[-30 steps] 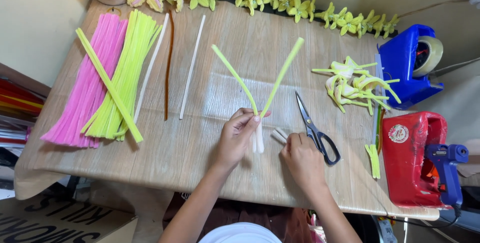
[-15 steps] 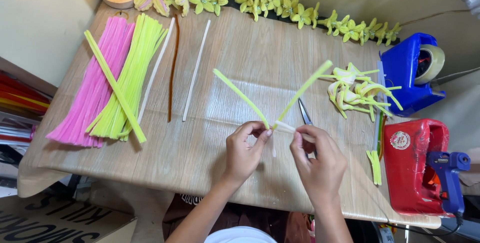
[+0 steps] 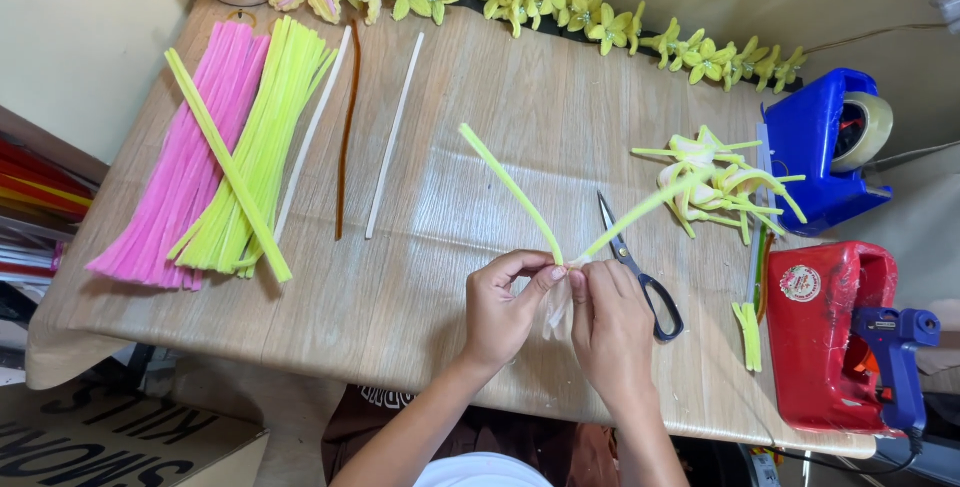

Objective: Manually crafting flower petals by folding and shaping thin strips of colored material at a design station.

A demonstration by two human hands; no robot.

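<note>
Head view, wooden surface (image 3: 420,277): we hold two lime-green pipe cleaners (image 3: 515,192), crossed in a V above the near middle of the surface, their lower ends meeting with a small whitish piece at our fingertips. Left hand (image 3: 503,312) pinches the junction from the left; right hand (image 3: 610,322) now pinches it from the right, thumbs nearly touching. A second ago the right hand lay apart near the scissors (image 3: 640,272); it has since come in, and the right stem has swung lower, tip toward the finished yellow flowers (image 3: 715,182). We judge the joining of the stems is in hand. Also present: pink pipe cleaner bundle (image 3: 180,187), green bundle (image 3: 265,162), blue tape dispenser (image 3: 815,142), red box (image 3: 830,347), blue glue gun (image 3: 900,362), flower garland (image 3: 590,22) along the far edge.
</note>
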